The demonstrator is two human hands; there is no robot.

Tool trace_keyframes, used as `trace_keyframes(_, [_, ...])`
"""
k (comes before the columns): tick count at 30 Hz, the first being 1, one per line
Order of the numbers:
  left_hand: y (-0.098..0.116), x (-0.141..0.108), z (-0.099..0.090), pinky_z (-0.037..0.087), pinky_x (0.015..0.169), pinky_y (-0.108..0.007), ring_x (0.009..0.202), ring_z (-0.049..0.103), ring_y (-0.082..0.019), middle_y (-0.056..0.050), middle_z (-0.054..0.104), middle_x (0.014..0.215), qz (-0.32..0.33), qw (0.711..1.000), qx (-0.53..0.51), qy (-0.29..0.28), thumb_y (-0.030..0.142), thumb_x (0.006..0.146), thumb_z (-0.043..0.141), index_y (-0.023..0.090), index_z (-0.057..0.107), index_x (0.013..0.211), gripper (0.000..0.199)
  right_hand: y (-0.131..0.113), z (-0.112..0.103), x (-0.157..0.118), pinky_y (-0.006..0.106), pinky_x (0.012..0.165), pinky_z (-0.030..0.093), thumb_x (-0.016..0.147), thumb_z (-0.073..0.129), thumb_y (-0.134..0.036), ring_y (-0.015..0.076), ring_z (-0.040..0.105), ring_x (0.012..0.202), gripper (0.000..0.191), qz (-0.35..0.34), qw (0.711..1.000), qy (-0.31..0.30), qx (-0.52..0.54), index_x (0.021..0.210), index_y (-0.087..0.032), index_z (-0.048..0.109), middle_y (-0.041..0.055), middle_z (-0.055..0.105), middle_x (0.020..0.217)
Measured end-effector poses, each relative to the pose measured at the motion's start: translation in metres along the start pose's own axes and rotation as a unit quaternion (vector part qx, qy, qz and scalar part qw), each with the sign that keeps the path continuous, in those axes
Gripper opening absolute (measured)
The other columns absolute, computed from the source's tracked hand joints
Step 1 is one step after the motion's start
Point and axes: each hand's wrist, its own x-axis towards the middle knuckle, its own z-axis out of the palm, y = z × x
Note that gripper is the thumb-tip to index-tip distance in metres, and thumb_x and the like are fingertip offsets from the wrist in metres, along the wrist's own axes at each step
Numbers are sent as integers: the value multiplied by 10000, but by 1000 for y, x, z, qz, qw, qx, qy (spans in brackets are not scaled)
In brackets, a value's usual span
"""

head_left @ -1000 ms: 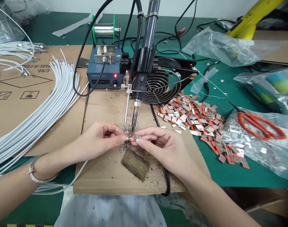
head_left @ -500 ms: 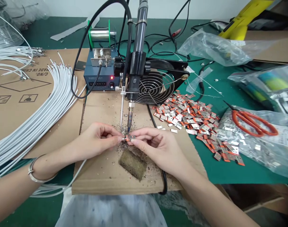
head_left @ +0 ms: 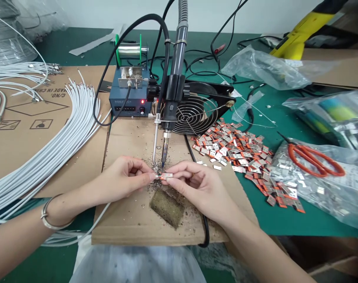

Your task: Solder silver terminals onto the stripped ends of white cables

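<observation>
My left hand (head_left: 127, 179) pinches the end of a white cable (head_left: 101, 216), which runs back under my wrist. Between the thumb and fingers of my right hand (head_left: 201, 188) is a small USB connector (head_left: 167, 175) with a metal shell and an orange part. The cable end meets the connector's orange side; whether they are joined I cannot tell. Just above them points the tip of a clamped soldering iron (head_left: 168, 114), with a thin metal solder guide tube (head_left: 155, 147) alongside. A brown sponge (head_left: 167, 207) lies below my fingers on the cardboard (head_left: 126, 232).
A bundle of white cables (head_left: 64, 141) lies left. Behind stand a blue solder feeder (head_left: 127, 100), a solder spool (head_left: 128, 50) and a fan (head_left: 193, 114). At right are piled USB connectors (head_left: 240, 153), orange-handled scissors (head_left: 317, 159) and plastic bags (head_left: 338, 192).
The whole view has shifted slightly, so things sit lower and most a little further right. The connector's metal face shows brighter, as if tilted. Both hands keep their pinch beneath the iron's tip.
</observation>
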Motion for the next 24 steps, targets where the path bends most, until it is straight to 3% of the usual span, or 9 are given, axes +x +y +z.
trace_keyframes(15, [2, -1, 1, 212, 326, -105, 369, 296, -5, 56, 429, 502, 0, 1000, -10, 5, 338, 780, 570, 101, 572, 784, 237, -2, 1, -1, -51, 563, 427, 607, 632, -392, -77, 556, 636, 456, -8, 1000, -7, 19, 901, -54, 545, 40, 589, 795])
trace_keyframes(24, [3, -2, 1, 277, 286, -106, 353, 341, -17, 51, 437, 556, -55, 998, 23, 12, 409, 797, 533, 131, 563, 832, 282, 5, 5, 0, -29, 493, 350, 619, 602, -465, -92, 493, 567, 511, 2, 1000, 19, -21, 934, -68, 535, 39, 589, 797])
